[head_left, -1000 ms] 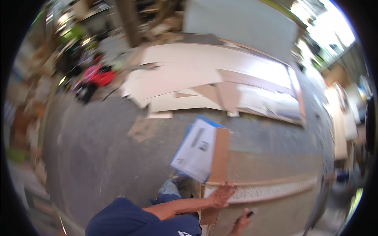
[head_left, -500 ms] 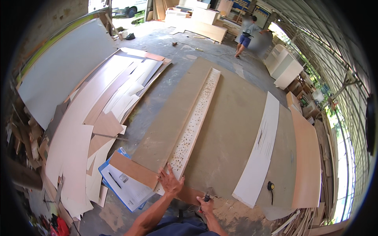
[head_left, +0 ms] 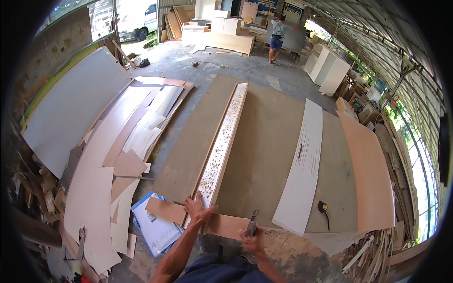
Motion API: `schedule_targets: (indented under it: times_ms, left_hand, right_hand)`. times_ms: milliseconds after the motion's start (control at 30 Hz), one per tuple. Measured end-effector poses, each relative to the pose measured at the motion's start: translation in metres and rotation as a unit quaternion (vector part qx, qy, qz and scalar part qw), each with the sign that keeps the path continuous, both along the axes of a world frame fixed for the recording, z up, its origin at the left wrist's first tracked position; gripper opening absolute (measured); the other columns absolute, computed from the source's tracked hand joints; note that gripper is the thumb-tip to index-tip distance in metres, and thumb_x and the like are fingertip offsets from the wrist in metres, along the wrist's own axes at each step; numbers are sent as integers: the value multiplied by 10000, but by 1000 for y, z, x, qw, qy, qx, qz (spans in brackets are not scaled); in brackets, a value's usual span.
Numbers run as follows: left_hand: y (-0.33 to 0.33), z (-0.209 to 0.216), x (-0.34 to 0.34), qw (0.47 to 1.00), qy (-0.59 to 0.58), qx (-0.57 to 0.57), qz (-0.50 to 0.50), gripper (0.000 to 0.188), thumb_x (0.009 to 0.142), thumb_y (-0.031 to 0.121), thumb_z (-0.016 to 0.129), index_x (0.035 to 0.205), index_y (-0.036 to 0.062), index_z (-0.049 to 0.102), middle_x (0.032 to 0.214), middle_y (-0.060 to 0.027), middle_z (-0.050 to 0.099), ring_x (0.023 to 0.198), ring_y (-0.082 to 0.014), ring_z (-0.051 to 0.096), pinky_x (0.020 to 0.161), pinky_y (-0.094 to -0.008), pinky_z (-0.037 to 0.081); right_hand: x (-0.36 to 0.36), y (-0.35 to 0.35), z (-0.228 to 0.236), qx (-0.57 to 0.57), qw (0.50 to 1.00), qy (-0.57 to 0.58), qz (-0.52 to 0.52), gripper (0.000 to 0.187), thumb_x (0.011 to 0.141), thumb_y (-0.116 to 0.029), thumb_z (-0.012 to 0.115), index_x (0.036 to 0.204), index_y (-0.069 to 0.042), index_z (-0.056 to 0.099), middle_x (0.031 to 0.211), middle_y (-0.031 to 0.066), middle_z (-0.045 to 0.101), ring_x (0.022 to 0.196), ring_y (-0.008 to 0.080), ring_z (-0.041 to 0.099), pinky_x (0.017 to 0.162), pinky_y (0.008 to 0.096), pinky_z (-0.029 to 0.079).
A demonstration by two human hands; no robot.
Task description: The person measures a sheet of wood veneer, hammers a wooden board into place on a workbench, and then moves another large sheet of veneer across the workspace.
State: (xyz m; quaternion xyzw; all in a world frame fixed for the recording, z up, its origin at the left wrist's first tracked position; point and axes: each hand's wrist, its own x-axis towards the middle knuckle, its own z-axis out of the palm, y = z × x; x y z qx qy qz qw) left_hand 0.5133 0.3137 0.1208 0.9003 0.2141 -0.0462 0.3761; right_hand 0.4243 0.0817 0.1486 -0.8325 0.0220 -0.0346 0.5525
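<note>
My left hand lies with fingers spread on the near end of a long, narrow white board, which is dotted with brown spots and edged by a thin wooden strip. A short brown plank crosses that near end and shows on both sides of my left hand. In my right hand, closed around it, is a grey metal hand tool, held upright beside the plank's right end; its exact kind is unclear. Both boards rest on a large brown sheet. A blue clipboard with paper lies left of the plank.
A streaked white strip and a yellow-black tape measure lie to the right. Veneer offcuts are piled at left. Thin wood scraps stand at the lower right. A person stands far back near white cabinets.
The metal tool in my right hand has come up and now shows more plainly. The view has shifted, and the brown plank sits further right across the long board. My left hand stays on the board.
</note>
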Motion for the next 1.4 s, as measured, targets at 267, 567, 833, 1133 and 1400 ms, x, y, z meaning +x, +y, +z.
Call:
schedule_targets:
  times_ms: [267,567,833,1133,1400]
  left_hand:
    - [-16,14,-15,1000,6,22,8,987,576,485,817,1417,84,493,1299,-266,375,1254,-425,302,1062,-531,248]
    - [1,-10,-10,996,-21,89,-12,960,604,551,823,1383,85,511,1312,-267,423,1272,-412,336,1052,-514,281]
    - [59,-56,-60,976,-131,23,170,799,821,622,653,1329,14,543,1375,-232,473,1310,-386,399,1095,-503,270]
    - [48,-43,-34,984,-29,163,-68,1368,496,716,802,1453,-95,256,1374,-223,413,1265,-354,429,1019,-469,358]
    - [29,-40,-28,984,-80,158,-1,1163,525,488,802,1403,-103,320,1242,-201,460,1188,-345,433,999,-461,341]
  right_hand:
    - [-27,-19,-10,34,999,-24,12,270,772,-102,786,657,-49,548,570,-19,536,518,73,497,492,274,415]
    - [-13,-1,-76,177,978,106,-35,231,787,-44,750,668,-15,555,590,-5,535,528,72,491,510,276,407]
    - [-12,12,-88,236,958,160,-42,259,807,-10,734,690,-70,511,606,-4,527,472,88,496,429,249,410]
    - [-15,23,-90,274,938,212,-20,253,811,-3,737,707,-72,517,616,-9,519,476,87,498,440,248,428]
    - [-12,9,-130,254,954,156,-27,245,790,12,732,721,-85,518,640,1,520,507,99,509,453,258,434]
